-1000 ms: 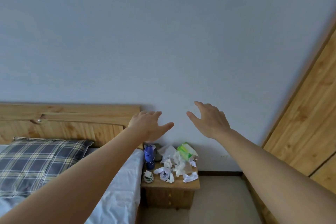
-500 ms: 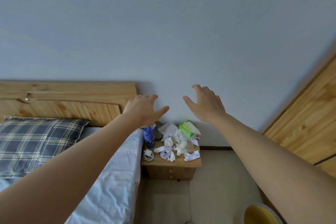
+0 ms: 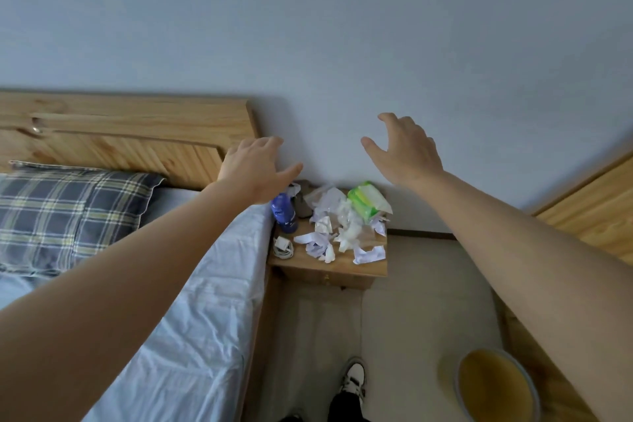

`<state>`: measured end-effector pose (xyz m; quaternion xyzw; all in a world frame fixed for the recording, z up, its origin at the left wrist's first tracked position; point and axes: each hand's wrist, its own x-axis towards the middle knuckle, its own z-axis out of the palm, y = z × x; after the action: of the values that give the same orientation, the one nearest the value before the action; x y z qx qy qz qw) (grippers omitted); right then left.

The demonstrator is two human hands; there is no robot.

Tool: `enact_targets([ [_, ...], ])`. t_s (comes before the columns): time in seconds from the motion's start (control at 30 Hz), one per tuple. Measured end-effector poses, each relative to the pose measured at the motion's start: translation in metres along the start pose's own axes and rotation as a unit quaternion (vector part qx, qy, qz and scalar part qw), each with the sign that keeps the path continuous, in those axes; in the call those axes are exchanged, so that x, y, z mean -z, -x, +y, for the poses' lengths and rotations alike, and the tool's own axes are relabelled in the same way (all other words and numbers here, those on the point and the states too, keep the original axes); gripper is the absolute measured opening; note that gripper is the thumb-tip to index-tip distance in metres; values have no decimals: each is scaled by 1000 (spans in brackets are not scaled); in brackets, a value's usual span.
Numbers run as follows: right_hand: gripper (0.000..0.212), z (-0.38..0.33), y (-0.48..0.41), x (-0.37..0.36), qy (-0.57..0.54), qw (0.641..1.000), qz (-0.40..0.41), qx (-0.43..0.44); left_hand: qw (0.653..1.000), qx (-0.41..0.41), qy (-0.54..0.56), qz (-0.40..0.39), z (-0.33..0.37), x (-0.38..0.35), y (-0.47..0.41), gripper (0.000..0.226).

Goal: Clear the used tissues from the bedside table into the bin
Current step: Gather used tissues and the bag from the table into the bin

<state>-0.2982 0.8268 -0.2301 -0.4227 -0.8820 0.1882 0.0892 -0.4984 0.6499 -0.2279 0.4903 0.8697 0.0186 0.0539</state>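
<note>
wooden bedside table: crumpled white tissues; left hand, right hand relaxed, empty.

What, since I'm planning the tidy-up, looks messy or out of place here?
Crumpled tissues litter the table, heaped against the green pack at its back, with scraps near the front edge. None shows in the bin on the floor. The left hand and right hand hover above, empty.
</note>
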Motion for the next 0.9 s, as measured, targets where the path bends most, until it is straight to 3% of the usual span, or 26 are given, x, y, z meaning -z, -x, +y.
enact_targets([
  [0.27, 61, 35, -21, -75, -100, 992, -25, -68, 1000, -6, 23, 11, -9, -92, -28, 73],
  [0.7, 52, 111, -4, -262, -157, 985, 34, -56, 990, 19, 138, 19, -29, -287, -29, 70],
  [0.8, 52, 133, 20, -311, -197, 971, 37, -127, 990, -5, 140, 28, -25, -339, -5, 57],
  [0.9, 56, 157, 40, -357, -172, 975, 18, -142, 992, -62, 109, -12, -12, -391, 14, 55],
])
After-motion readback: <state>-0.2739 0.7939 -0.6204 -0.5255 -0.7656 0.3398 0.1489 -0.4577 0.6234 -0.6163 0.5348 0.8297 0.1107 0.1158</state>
